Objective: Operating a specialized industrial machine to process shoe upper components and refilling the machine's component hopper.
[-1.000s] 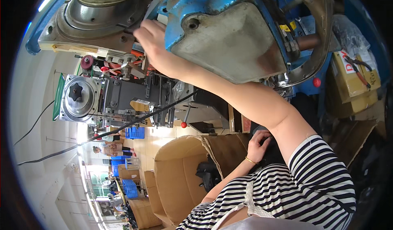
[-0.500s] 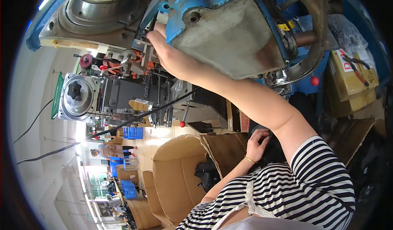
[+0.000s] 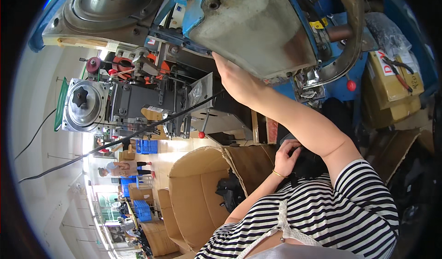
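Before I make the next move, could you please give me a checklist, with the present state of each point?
1. Bare right hand fully in sight: not ok; partly hidden at the edge of the flat grey metal cover.
2. Right hand's grip: cannot tell; its fingers are mostly hidden.
3. Bare left hand, with a thin gold-coloured bracelet, away from the blue-painted metal machine: ok; it is low, near the body.
4. Round red lever knob, left of the right forearm, untouched: ok.
5. Long black cable not touching the right hand: cannot tell; it passes from sight close by.
6. Red-and-black-handled pliers away from both hands: ok.
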Available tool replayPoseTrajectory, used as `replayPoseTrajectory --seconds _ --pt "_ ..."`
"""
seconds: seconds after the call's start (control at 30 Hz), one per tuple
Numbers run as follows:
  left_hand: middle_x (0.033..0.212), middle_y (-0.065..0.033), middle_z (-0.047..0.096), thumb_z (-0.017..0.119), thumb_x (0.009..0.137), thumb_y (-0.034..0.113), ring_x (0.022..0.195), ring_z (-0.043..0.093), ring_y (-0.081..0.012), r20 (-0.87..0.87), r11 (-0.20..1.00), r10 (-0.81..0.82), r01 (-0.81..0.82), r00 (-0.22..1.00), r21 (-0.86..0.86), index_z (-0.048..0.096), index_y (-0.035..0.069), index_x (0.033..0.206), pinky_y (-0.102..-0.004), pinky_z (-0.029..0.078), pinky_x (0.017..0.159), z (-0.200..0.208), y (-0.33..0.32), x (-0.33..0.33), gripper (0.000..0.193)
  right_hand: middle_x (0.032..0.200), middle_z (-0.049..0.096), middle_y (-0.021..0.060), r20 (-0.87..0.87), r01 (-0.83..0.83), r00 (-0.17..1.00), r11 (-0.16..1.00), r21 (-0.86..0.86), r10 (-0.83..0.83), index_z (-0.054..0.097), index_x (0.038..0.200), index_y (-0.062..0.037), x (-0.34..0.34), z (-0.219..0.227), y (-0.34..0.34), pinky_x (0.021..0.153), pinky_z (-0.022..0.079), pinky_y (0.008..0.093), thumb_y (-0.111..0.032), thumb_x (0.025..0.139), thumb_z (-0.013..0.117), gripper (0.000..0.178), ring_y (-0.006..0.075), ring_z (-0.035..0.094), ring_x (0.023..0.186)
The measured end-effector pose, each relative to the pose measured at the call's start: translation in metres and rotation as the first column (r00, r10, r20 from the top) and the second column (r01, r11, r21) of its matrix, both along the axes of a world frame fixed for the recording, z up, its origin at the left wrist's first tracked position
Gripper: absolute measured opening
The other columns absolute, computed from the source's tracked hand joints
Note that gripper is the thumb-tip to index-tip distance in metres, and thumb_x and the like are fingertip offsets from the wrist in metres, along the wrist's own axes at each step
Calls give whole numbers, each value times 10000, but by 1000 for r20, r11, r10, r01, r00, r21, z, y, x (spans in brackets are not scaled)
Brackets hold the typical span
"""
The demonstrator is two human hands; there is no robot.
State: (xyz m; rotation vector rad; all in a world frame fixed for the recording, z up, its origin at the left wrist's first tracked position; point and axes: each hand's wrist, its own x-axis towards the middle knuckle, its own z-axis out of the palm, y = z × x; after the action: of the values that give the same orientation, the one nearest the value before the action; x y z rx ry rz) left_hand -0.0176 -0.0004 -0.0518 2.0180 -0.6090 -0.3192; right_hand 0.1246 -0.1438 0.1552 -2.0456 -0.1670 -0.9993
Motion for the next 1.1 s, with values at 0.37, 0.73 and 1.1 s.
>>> replayPoseTrajectory --seconds 0.37,0.73,1.1 --pt "1116 -107 633 652 891 4 895 659 -172 -42 1000 -28 28 999 14 672 -42 1030 -275 542 792 -6 5 2 148 904 632 193 164 396 917 877 -272 -363 596 931 24 -23 -8 -10 821 494 451 -25 786 609 153 346 631 916" --pt "1121 -115 643 668 874 14 866 662 -199 51 1000 -21 21 998 -4 678 -29 1011 -287 535 790 -9 11 -7 144 795 607 96 168 495 835 582 -645 -523 605 843 -37 -25 0 -7 771 520 356 -134 716 672 173 237 619 864" --pt "1095 -121 654 680 858 26 879 666 -224 150 1000 -19 18 988 11 692 -4 985 -310 538 796 -19 11 -6 131 923 694 112 -281 103 838 641 -761 -468 755 900 -65 -53 -73 -8 675 552 378 -130 779 665 164 251 682 900"
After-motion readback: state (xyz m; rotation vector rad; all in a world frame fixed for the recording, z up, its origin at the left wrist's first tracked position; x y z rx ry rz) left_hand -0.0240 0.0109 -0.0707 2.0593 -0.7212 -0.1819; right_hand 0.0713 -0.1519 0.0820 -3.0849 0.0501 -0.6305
